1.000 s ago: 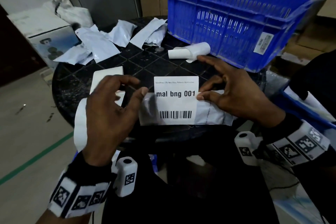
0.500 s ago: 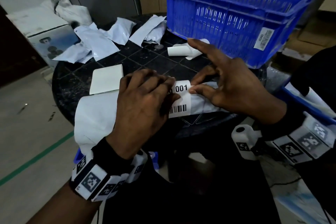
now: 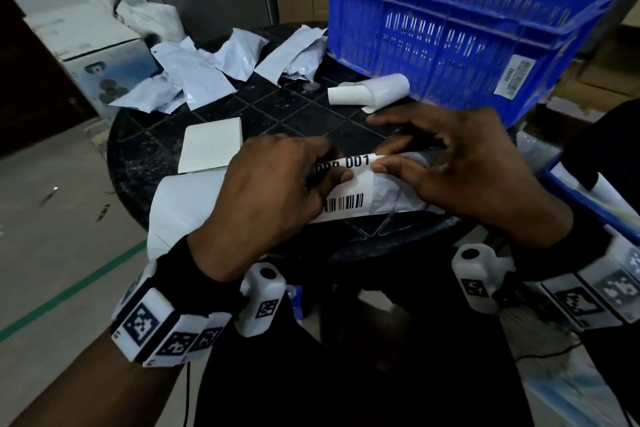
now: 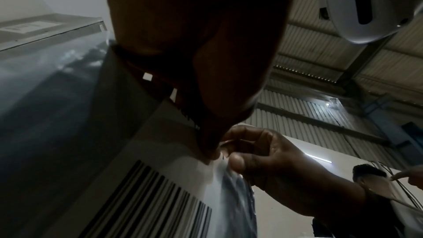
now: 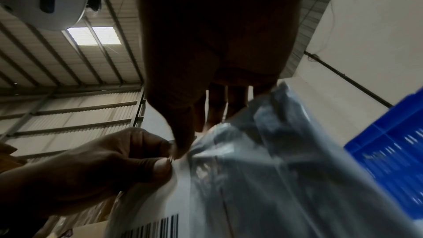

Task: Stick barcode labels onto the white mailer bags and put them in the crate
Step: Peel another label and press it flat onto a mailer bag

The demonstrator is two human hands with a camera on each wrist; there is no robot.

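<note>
A white mailer bag [image 3: 394, 199] lies at the near edge of the round black table [image 3: 287, 107], with a barcode label [image 3: 349, 184] reading "001" stuck on it. My left hand [image 3: 330, 172] covers the label's left part, fingers curled over the bag's far edge and thumb on the label [image 4: 160, 193]. My right hand [image 3: 384, 156] pinches the bag [image 5: 251, 169] just right of the label, thumb on top and fingers behind. The two thumbs nearly touch. The blue crate [image 3: 450, 28] stands at the back right.
A label roll [image 3: 367, 94] lies in front of the crate. Loose white mailer bags [image 3: 207, 73] are piled at the table's back left. White backing sheets [image 3: 211, 146] lie to the left of my hands. Cardboard boxes stand behind, and a blue bin [image 3: 588, 204] at the right.
My left hand swept rightward across the label from its left edge and now curls on it beside my right thumb. My right hand kept its hold on the bag's right part.
</note>
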